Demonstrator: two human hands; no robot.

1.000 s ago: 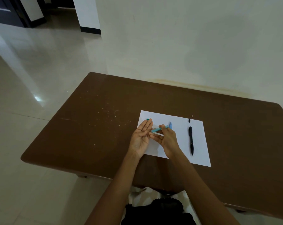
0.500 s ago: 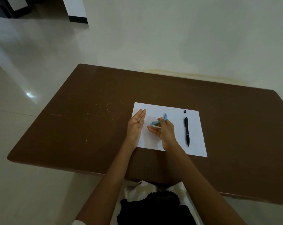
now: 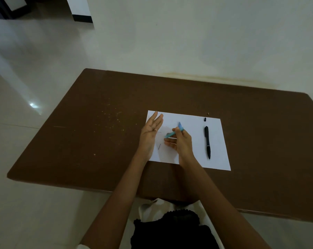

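Note:
A white sheet of paper (image 3: 193,123) lies on the brown table (image 3: 98,141). My right hand (image 3: 182,142) pinches a light blue pen (image 3: 171,134) above the sheet, its tip pointing left toward my left hand. My left hand (image 3: 150,133) is held palm up with fingers straight over the sheet's left edge and holds nothing. A short dark thin piece (image 3: 159,146) lies on the paper between my hands. A black pen (image 3: 207,141) lies on the right part of the sheet, with a small black cap (image 3: 205,119) just beyond it.
The table stands against a pale wall (image 3: 206,42). Small light crumbs (image 3: 112,117) are scattered on the table left of the paper. Glossy tiled floor (image 3: 26,69) lies to the left. My lap in dark cloth (image 3: 170,230) shows below the near table edge.
My left hand has moved left, away from the blue pen's tip. A short dark thin piece now shows on the paper between my hands. The camera view shifted slightly.

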